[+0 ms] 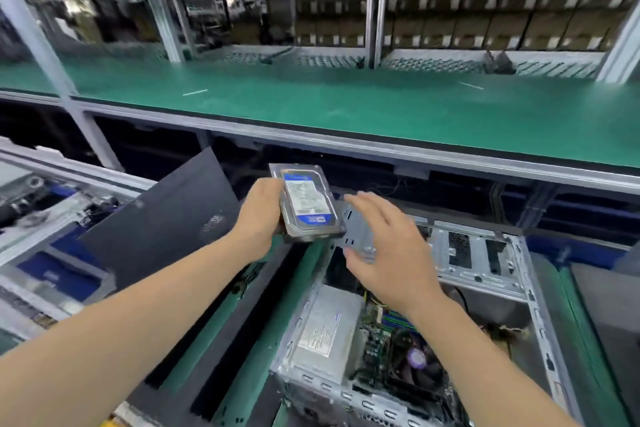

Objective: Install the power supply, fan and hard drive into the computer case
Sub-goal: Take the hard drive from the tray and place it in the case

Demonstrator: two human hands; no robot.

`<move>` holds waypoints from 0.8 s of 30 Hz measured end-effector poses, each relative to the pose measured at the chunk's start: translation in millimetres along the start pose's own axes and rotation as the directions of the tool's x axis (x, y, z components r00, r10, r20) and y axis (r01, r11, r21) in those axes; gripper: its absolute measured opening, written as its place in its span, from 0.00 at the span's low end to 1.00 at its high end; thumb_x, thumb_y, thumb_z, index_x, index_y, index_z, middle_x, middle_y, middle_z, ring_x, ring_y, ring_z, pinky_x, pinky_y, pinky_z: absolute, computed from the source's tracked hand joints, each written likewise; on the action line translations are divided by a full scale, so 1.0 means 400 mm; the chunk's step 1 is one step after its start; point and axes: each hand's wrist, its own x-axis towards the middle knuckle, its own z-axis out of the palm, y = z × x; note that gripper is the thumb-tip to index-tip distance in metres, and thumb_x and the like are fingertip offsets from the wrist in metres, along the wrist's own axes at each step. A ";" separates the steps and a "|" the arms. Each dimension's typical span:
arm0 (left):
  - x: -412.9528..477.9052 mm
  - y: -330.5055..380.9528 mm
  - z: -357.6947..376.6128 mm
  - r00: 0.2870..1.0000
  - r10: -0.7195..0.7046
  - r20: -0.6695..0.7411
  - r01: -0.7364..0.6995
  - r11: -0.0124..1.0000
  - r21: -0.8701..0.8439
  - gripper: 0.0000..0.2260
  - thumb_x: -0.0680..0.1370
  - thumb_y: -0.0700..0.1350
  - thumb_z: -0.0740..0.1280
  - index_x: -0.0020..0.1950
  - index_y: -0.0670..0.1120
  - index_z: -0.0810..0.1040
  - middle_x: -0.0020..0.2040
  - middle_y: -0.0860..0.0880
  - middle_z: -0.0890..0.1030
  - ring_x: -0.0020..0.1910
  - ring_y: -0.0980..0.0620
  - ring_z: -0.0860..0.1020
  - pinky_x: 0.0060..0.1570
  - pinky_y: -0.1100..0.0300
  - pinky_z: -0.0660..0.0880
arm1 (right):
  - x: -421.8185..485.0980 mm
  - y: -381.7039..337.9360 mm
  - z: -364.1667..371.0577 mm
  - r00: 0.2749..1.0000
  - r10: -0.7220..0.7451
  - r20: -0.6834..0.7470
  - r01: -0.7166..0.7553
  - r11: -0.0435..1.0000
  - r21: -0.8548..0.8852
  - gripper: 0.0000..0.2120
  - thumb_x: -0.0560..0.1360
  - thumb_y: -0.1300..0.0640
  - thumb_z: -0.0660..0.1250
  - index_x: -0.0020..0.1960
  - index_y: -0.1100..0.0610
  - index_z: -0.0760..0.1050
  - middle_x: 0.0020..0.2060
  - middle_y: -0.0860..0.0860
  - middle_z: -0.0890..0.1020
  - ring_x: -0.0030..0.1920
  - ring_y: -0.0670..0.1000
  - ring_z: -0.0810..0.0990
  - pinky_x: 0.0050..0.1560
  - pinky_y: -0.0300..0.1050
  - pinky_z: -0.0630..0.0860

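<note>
With my left hand (261,215) gripping the hard drive (308,201) and right hand (391,253) spread empty, I'd next seat it in the drive cage (464,250) beneath.

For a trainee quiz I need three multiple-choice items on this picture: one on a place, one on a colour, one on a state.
1. Where is the hard drive? A on the green shelf; B in the left hand; C inside the case.
2. The bands on its label are: A red; B yellow; C blue.
3. The right hand is: A open, fingers spread; B a fist; C gripping a screwdriver.
Answers: 1 B, fingers grip its edge; 2 C, blue at top and bottom; 3 A, it holds nothing.
</note>
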 end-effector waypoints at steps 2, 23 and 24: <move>-0.055 -0.003 0.068 1.000 -0.009 0.009 0.008 0.999 0.053 0.18 0.74 0.52 0.61 0.56 0.44 0.80 0.54 0.42 0.84 0.48 0.44 0.84 0.40 0.51 0.79 | 0.003 -0.020 -0.009 0.993 -0.021 0.114 0.033 0.994 -0.108 0.44 0.73 0.43 0.71 0.83 0.44 0.53 0.82 0.46 0.60 0.80 0.50 0.61 0.75 0.47 0.64; -0.140 -0.115 0.343 0.801 -0.310 0.512 0.487 0.835 -0.255 0.10 0.81 0.48 0.66 0.57 0.43 0.78 0.39 0.46 0.83 0.32 0.49 0.82 0.32 0.57 0.78 | -0.224 0.054 -0.115 0.658 0.683 0.317 -0.243 -0.205 0.948 0.28 0.70 0.68 0.68 0.70 0.70 0.72 0.65 0.67 0.80 0.63 0.68 0.81 0.60 0.69 0.79; -0.142 -0.120 0.343 0.787 -0.326 0.523 0.502 0.832 -0.237 0.11 0.81 0.48 0.67 0.58 0.42 0.79 0.40 0.46 0.84 0.32 0.49 0.82 0.31 0.57 0.78 | -0.236 0.047 -0.124 0.636 0.700 0.325 -0.236 -0.225 0.945 0.27 0.71 0.64 0.68 0.70 0.69 0.73 0.66 0.67 0.80 0.63 0.68 0.81 0.60 0.69 0.78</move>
